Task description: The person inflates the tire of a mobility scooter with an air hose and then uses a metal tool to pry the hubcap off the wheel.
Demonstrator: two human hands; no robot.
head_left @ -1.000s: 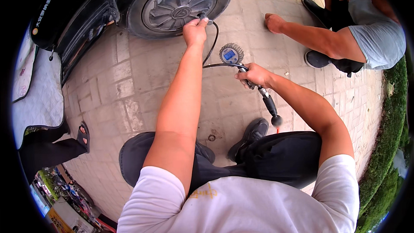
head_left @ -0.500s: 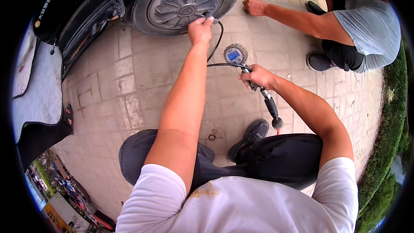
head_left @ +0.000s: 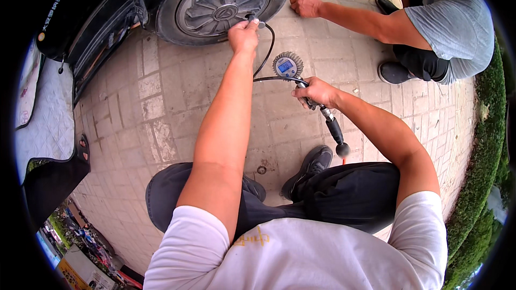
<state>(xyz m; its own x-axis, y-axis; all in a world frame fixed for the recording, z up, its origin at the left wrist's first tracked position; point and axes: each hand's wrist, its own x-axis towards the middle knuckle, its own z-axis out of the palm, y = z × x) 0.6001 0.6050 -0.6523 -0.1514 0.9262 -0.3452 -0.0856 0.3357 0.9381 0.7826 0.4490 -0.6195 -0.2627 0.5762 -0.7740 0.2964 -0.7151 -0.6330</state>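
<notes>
At the wheel (head_left: 223,8), my left hand (head_left: 244,36) is closed on the hose chuck (head_left: 252,19), held against the hub cover near the rim. From there a thin black hose (head_left: 271,43) loops down to a tire inflator. My right hand (head_left: 317,92) grips the handle of this tire inflator (head_left: 329,115). Its round digital gauge (head_left: 286,66), with a ribbed guard and a lit blue screen, sits just beyond my right fingers. Below the grip hangs a black fitting with a dark ball and a red line. The valve itself is hidden by my left fingers.
A black vehicle body (head_left: 91,32) stands at the upper left. On the right, a person in a grey shirt (head_left: 451,21) crouches, one hand (head_left: 306,7) reaching near the tire. Another person's sandalled foot (head_left: 83,147) is at the left. A hedge (head_left: 473,204) borders the paving.
The whole view has shifted slightly, so everything sits a little further left. Both my hands keep their holds on the chuck and the inflator.
</notes>
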